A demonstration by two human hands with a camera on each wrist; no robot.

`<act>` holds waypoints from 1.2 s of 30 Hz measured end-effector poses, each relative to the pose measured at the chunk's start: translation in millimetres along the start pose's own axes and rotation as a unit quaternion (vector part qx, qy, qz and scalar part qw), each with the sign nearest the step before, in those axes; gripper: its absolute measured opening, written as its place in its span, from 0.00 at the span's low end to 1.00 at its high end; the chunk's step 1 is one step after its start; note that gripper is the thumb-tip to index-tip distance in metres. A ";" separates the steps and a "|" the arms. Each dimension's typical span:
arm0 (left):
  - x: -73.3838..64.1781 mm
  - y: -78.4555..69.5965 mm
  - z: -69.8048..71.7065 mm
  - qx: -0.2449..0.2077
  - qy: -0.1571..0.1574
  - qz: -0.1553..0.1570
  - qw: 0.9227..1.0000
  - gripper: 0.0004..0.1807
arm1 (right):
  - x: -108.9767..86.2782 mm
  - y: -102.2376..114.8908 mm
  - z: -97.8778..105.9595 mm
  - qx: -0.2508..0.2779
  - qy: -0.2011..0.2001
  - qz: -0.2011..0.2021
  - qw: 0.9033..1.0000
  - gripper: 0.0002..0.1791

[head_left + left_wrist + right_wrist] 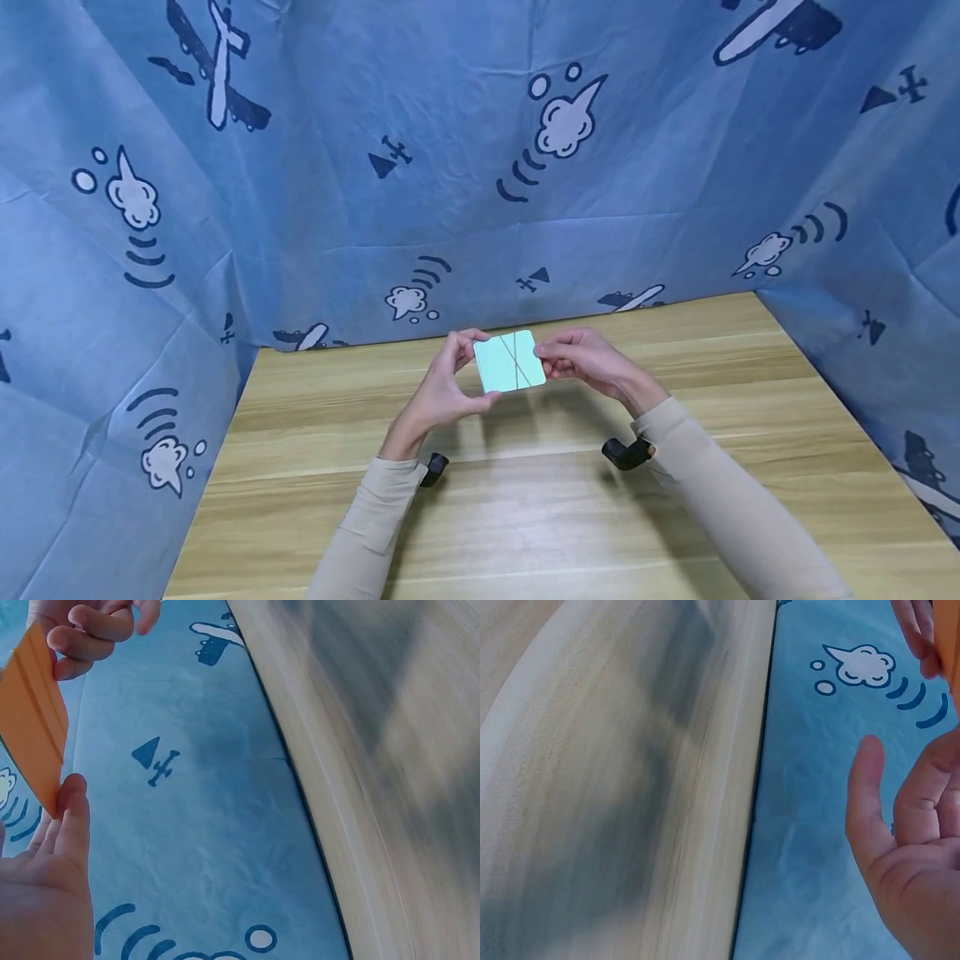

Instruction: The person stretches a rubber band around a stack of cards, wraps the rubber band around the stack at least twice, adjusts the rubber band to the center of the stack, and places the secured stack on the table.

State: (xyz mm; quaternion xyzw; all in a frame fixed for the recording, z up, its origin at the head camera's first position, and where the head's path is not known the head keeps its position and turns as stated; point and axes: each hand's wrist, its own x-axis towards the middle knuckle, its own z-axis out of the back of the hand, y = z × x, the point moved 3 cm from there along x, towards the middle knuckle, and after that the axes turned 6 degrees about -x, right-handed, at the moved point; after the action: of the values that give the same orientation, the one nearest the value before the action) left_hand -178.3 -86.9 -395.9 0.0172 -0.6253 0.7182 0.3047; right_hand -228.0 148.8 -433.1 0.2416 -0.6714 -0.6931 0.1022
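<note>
green on one side, orange on the other, edges partly covered

a blue cloth (pixel 457 92) printed with aircraft and puffs of cloud surrounds the scene, running past the head view's top and side edges. in front of it spreads a wood-grained table (pixel 525 525), its near edge out of frame, blurred shadows lying on it. the left sleeve (pixel 367 521) and right sleeve (pixel 738 508), both beige, are cut off at the bottom.

the left hand (pixel 441 385) makes a wide c, thumb at the card's lower edge and fingers at its upper left corner, gripping it. the right hand (pixel 588 362) pinches the right edge between thumb and curled fingers; some fingertips are hidden behind.

the card (pixel 492 362) is held above the table, between the hands, green side to the head camera and orange in both wrist views, where the frame crops it. two black pieces (pixel 627 454) jut near the cuffs, hard to identify. thin lines (pixel 516 361) cross the green side; whether cord or band cannot be told
</note>
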 end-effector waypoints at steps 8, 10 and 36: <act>-0.9 26.4 1.3 -0.064 -0.044 0.029 0.997 0.36 | -2.0 -1.6 1.7 0.006 -0.043 0.030 0.999 0.06; -0.5 37.0 3.5 -0.092 -0.080 0.039 0.992 0.35 | -2.8 -1.4 2.3 0.013 -0.050 0.038 0.998 0.06; 2.4 48.3 4.0 -0.213 -0.110 0.139 0.961 0.31 | -6.8 7.1 2.6 -0.167 -0.032 0.114 0.979 0.32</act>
State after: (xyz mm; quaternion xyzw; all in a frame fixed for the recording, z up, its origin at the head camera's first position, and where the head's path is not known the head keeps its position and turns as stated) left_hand -203.8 -91.1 -436.9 -0.0561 -0.7897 0.5974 0.1276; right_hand -224.6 153.6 -424.9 0.1212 -0.5723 -0.7866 0.1977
